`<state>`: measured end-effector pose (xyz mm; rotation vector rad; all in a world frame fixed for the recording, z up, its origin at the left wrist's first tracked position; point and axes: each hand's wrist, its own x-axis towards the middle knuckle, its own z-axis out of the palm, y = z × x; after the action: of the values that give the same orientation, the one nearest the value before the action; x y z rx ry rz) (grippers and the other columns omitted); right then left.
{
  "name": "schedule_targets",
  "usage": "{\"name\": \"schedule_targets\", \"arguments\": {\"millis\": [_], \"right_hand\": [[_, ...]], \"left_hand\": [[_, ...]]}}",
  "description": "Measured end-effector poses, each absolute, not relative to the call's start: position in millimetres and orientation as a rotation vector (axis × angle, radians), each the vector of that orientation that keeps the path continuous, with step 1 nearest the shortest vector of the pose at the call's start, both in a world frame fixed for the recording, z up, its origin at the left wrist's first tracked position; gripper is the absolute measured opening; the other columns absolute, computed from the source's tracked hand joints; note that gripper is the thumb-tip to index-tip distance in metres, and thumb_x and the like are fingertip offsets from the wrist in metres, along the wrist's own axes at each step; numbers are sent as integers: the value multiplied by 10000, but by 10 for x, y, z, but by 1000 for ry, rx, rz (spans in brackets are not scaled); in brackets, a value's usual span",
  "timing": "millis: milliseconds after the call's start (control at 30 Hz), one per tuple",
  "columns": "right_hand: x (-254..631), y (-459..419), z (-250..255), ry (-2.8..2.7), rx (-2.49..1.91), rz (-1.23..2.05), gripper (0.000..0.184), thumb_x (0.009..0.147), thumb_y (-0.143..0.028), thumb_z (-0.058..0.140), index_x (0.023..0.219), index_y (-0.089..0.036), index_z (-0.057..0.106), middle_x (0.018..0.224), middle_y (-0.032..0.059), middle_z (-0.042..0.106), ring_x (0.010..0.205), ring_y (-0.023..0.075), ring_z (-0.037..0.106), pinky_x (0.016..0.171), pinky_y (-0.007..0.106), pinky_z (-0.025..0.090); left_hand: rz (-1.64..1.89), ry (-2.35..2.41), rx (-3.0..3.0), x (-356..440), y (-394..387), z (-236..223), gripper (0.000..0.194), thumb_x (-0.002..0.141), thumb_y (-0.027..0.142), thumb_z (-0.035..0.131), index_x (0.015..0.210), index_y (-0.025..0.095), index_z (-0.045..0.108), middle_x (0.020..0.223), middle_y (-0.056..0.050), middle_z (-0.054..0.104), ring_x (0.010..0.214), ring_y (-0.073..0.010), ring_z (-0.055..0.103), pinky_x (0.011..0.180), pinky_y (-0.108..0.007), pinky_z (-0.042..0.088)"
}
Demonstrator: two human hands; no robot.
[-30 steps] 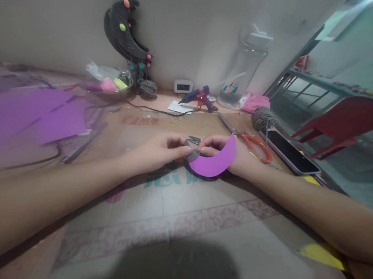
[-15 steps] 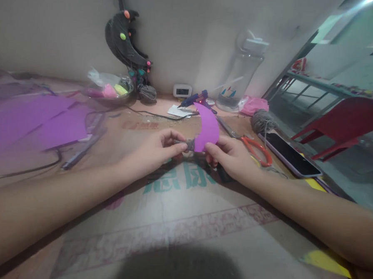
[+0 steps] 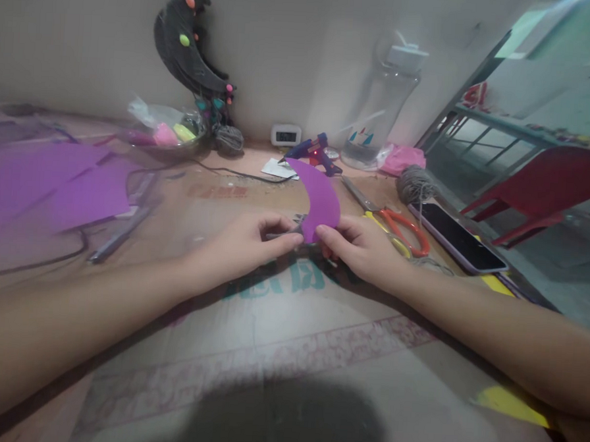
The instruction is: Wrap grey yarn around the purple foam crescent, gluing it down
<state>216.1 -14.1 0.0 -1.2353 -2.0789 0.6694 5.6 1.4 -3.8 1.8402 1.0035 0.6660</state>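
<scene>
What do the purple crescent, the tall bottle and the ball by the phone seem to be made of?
Purple crescent: probably paper or thin card, matte; it looks flat, thin and cleanly cut.
Tall bottle: clear, glossy plastic or glass; the wall shows through it.
Ball: likely grey yarn, dull; wound strands show.

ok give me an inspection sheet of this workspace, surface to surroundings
surface: printed sheet, shadow over its near part
job's things: purple crescent, held tip up; small grey piece, mostly hidden
clutter: scissors, phone and grey yarn ball at right; purple sheets at left
grip: left hand pinches the grey piece, right hand the crescent's lower end
cables: dark cord running toward the glue gun; another at left
surroundings: wall behind, red chair at far right
</scene>
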Motion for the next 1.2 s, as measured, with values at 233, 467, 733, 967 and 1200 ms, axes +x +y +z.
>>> {"name": "schedule_targets", "arguments": {"millis": [233,467,733,967,1200], "right_hand": [[2161,-138,12,-2116,-1276,595,359,909,-384,485,634,-170,570,570,-12,574,532,99,517,528,218,370],[2187,-134,1,-2033,-1246,691,384,927,-433,484,653,-175,559,571,-15,560,514,99,514,513,225,381],[2435,197,77,-2076,-1288,287,209,913,-309,526,977,-169,668,855,47,659,737,159,575,683,285,425],[2463,256,9,-2526,-1209,147,239,887,-325,593,1042,-175,697,1041,107,657,984,236,594,866,360,452],[2431,226,47,-2492,-1374,239,251,870,-238,601,1109,-179,649,918,70,659,826,196,595,743,311,451]], "left_hand": [[654,997,1907,35,12,-68,158,846,293,529,858,212,665,688,5,659,607,-138,571,569,-245,435],[651,973,1865,41,16,-72,187,867,335,509,866,200,639,727,-11,646,642,-149,578,603,-263,442],[765,1061,1786,15,25,-4,244,882,389,513,742,195,558,683,20,564,624,-128,516,575,-241,394],[736,982,1752,17,19,-25,248,900,409,513,785,194,560,676,38,534,591,-104,466,526,-223,360],[660,961,1707,21,7,-57,257,904,436,507,835,198,573,670,48,553,538,-87,445,465,-208,306]]}}
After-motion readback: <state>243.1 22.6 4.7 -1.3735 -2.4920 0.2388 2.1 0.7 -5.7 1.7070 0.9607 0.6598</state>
